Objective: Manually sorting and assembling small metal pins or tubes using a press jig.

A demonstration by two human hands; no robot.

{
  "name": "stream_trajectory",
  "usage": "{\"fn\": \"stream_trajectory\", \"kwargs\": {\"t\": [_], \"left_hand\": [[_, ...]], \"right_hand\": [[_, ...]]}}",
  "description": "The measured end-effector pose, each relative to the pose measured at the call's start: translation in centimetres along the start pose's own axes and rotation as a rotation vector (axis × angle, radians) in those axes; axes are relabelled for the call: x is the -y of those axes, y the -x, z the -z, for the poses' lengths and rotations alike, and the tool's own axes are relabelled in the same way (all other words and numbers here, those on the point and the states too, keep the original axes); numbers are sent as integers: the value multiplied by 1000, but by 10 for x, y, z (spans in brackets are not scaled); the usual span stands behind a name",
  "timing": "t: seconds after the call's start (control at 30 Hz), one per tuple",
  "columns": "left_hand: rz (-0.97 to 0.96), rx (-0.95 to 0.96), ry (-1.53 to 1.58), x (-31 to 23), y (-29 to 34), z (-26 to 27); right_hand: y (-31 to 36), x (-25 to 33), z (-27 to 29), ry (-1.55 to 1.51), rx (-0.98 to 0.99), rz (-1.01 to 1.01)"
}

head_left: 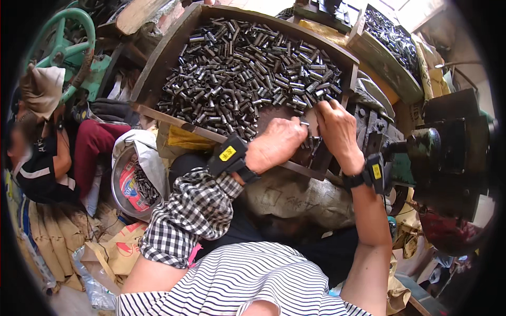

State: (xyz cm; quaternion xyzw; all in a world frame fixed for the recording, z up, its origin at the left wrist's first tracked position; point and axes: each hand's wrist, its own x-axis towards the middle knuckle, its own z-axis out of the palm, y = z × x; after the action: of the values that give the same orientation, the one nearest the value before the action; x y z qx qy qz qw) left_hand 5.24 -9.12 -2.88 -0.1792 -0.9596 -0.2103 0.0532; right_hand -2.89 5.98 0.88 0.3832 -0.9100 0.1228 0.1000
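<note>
A wooden tray (171,121) heaped with short dark metal tubes (232,73) lies before me. My left hand (279,143) is over its near edge, fingers curled closed round a small metal tube (304,124) whose end sticks out past the thumb. Just to its right, my right hand (337,129) is at the tray's right corner with its fingers pinched downward. Whatever lies between those fingertips is hidden. Several loose tubes lie beneath the two hands. A dark band with a box is strapped on each wrist.
A dark machine (443,152) stands close on the right, its shaft near my right wrist. A second box of metal parts (392,50) is at the far right. To the left are a lined basin (117,181) holding tubes, a green handwheel (60,52) and another person (50,163).
</note>
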Motion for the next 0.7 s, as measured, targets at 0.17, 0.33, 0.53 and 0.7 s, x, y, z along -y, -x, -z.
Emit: {"fn": "stream_trajectory", "kwargs": {"t": [0.17,0.33,0.53,0.7], "left_hand": [[11,29,38,-2,-7,-2],[7,101,31,0,-4,5],[10,72,7,5,-2,-6],[-16,-28,46,7,2,-10]], "right_hand": [[-26,-3,-35,64,43,-28],[-27,6,-40,253,122,4],[-5,-4,-13,-314,-94,-191],[44,5,13,-1097,-24,-574]]}}
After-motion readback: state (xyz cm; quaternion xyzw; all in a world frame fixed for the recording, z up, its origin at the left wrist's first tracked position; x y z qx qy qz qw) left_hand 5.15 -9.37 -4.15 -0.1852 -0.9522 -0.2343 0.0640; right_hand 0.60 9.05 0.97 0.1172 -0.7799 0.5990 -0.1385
